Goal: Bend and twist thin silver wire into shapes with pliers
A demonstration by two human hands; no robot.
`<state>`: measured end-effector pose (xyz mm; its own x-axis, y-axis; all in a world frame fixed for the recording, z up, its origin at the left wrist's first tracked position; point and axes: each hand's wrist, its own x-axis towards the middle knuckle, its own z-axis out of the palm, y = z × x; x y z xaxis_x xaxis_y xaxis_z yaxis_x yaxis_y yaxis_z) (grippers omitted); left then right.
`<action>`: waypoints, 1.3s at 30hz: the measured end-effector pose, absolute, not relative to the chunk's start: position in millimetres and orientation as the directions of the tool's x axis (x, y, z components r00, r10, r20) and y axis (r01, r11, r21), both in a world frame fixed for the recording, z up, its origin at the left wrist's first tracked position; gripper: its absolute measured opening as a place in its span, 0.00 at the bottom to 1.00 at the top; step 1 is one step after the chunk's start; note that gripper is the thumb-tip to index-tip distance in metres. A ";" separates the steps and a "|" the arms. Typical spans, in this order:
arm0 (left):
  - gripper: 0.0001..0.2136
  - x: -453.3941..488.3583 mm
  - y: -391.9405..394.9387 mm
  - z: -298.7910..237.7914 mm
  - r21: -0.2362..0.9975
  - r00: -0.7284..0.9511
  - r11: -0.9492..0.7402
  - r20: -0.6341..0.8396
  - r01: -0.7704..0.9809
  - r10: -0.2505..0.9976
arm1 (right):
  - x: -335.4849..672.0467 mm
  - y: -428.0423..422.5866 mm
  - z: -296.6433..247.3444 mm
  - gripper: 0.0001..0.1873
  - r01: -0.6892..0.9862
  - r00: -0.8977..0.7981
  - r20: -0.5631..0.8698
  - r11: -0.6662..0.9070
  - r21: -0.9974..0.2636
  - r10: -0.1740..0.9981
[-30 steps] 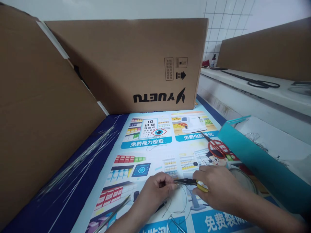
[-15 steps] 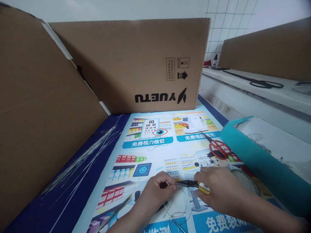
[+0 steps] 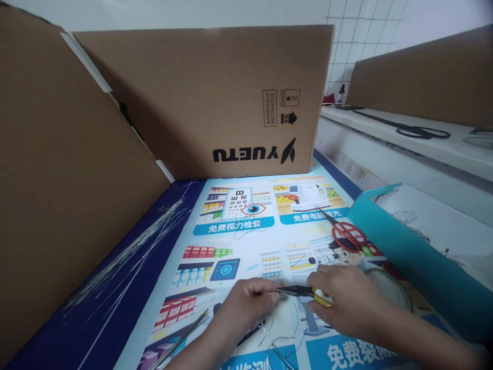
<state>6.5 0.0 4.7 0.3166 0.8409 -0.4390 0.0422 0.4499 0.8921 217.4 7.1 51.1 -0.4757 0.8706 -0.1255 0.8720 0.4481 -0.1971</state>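
Note:
My left hand (image 3: 252,300) is closed in a pinch on a thin wire, of which only small bits show by the fingertips. Wrapped round the yellow handles of long-nose pliers (image 3: 298,291) is my right hand (image 3: 342,295). The black jaws point left and meet the wire at my left fingertips. Whether the jaws are fully closed is too small to tell. Below the hands, loose curled wires (image 3: 281,352) lie on the printed sheet (image 3: 234,246). Beside my left forearm rests a small bundle of straight wires (image 3: 185,336).
Red-handled scissors (image 3: 348,236) lie beyond my right hand, beside a teal box (image 3: 416,252) holding wire pieces. Long straight wires (image 3: 131,252) lie on the dark blue cloth at left. Cardboard panels (image 3: 192,103) stand at the left and back. Black scissors (image 3: 419,131) rest on the ledge.
My left fingers have curled slightly closer together at the pliers' tips, and the wire hanging below them has shifted. My right hand and the pliers stay almost where they were.

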 end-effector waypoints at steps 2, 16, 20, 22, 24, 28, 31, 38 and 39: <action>0.17 6.7 0.0 5.4 0.891 0.294 0.452 -0.445 0.047 0.846 | 217.0 7.3 51.0 0.09 0.875 -0.469 -0.126 0.440 -0.203 0.874; 0.09 4.7 0.6 1.9 0.925 0.281 0.301 -0.361 0.233 0.890 | 218.7 10.3 42.5 0.09 0.869 -0.473 -0.155 0.431 -0.243 0.867; 0.10 3.7 1.2 2.4 0.915 0.312 0.336 -0.393 0.222 0.865 | 218.0 9.9 39.3 0.11 0.880 -0.456 -0.176 0.413 -0.235 0.872; 0.12 3.8 0.9 3.3 0.905 0.309 0.367 -0.420 0.217 0.853 | 217.1 9.2 37.2 0.11 0.880 -0.453 -0.180 0.407 -0.243 0.873; 0.13 4.6 0.1 2.7 0.902 0.272 0.367 -0.421 0.229 0.865 | 216.1 8.2 35.0 0.10 0.879 -0.450 -0.179 0.400 -0.258 0.875; 0.13 6.7 -1.3 -2.5 0.918 0.196 0.295 -0.351 0.267 0.915 | 216.2 6.3 31.4 0.10 0.877 -0.442 -0.180 0.380 -0.295 0.879; 0.10 6.3 -1.1 -3.8 0.920 0.187 0.239 -0.306 0.310 0.934 | 216.9 5.7 30.9 0.11 0.872 -0.443 -0.178 0.376 -0.312 0.879; 0.07 1.1 3.8 4.6 0.916 0.258 0.077 -0.190 0.394 0.947 | 211.1 5.0 38.1 0.10 0.885 -0.423 -0.164 0.367 -0.285 0.891; 0.06 0.7 4.5 5.1 0.911 0.254 0.093 -0.208 0.401 0.945 | 210.1 5.1 39.3 0.09 0.884 -0.425 -0.160 0.371 -0.285 0.891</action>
<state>0.7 4.5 5.1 0.2539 0.9445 -0.2084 0.4009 0.0933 0.9114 210.1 5.1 39.3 -0.4252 0.8909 -0.1595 0.8839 0.3708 -0.2849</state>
